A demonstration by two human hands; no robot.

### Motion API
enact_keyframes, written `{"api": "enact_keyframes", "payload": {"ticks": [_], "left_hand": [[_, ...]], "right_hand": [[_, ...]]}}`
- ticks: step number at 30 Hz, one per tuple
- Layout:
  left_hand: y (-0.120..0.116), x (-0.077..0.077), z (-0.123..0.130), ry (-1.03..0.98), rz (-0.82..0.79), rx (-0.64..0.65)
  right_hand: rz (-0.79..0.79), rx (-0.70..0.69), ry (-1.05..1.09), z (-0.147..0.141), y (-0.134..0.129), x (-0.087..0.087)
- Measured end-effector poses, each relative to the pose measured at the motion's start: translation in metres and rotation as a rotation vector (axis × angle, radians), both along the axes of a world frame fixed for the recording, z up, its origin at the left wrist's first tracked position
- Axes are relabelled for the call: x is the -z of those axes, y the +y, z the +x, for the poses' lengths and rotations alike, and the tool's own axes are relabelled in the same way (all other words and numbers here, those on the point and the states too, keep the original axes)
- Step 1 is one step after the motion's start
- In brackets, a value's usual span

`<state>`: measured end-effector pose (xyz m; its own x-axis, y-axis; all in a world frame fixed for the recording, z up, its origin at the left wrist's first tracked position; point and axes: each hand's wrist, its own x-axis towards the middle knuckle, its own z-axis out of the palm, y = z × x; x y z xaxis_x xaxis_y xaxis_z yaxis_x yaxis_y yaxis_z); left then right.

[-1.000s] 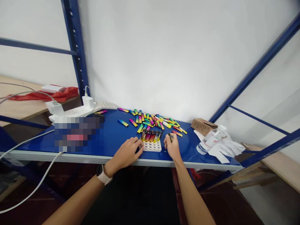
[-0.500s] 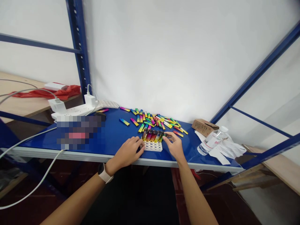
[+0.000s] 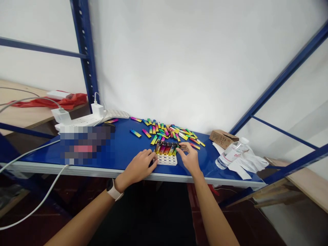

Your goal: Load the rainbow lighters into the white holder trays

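A white tray with rows of holes (image 3: 167,160) lies near the front edge of the table. Several shiny multicoloured lighters (image 3: 167,149) with dark tops stand upright in its back row. My left hand (image 3: 140,164) is curled against the tray's left end, its fingertips gripping that side. At the right end of the row, my right hand (image 3: 189,157) pinches the dark top of a green-yellow lighter (image 3: 175,150), which my fingers partly cover. Behind the tray, a loose pile of similar lighters (image 3: 164,131) is spread over the tabletop.
The blue table (image 3: 120,136) meets a white wall at the back. To the right are a water bottle (image 3: 232,153), a cardboard box (image 3: 223,138) and white paper or plastic (image 3: 252,160). Leftward sit a power strip (image 3: 80,122), another white holed tray (image 3: 118,113) and cables.
The view has shifted very slightly. My right hand stays at the right end of the row with its fingers a little changed, and my left hand remains at the tray's left end.
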<state>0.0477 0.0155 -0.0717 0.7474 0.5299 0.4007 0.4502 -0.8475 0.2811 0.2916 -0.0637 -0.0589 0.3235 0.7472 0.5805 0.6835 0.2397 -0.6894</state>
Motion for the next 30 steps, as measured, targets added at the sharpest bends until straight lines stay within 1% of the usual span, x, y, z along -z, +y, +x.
{"api": "enact_keyframes", "payload": {"ticks": [3, 4, 6, 9, 12, 14, 16, 18, 22, 27, 30], "left_hand": [[-0.001, 0.000, -0.001, -0.006, 0.002, -0.003], [-0.001, 0.000, -0.001, -0.009, 0.002, -0.002], [-0.001, 0.001, -0.001, -0.012, -0.001, 0.001], [0.000, 0.001, 0.000, -0.011, -0.005, 0.005], [0.000, 0.001, 0.000, -0.017, -0.006, 0.006], [0.001, 0.002, 0.000, -0.024, -0.011, 0.008], [0.001, 0.002, 0.000, -0.034, -0.017, 0.011], [0.001, 0.003, 0.000, -0.053, -0.019, 0.013], [0.002, 0.004, -0.001, -0.093, -0.021, 0.025], [0.002, 0.006, -0.002, -0.086, -0.036, 0.041], [0.002, 0.005, -0.003, -0.066, -0.050, 0.060]], "right_hand": [[-0.019, -0.006, -0.125, 0.002, -0.003, 0.001], [-0.037, 0.025, -0.184, 0.004, -0.004, 0.001], [-0.108, 0.149, -0.284, 0.012, -0.005, 0.002], [-0.245, 0.335, -0.354, 0.035, -0.002, 0.005], [-0.344, 0.434, -0.365, 0.061, 0.004, 0.012], [-0.404, 0.474, -0.364, 0.076, 0.008, 0.016], [-0.447, 0.476, -0.360, 0.085, 0.010, 0.020], [-0.470, 0.449, -0.350, 0.091, 0.012, 0.022], [-0.459, 0.361, -0.268, 0.093, 0.010, 0.023], [-0.361, 0.251, -0.052, 0.088, -0.001, 0.022], [-0.289, 0.183, 0.145, 0.074, -0.008, 0.024]]}}
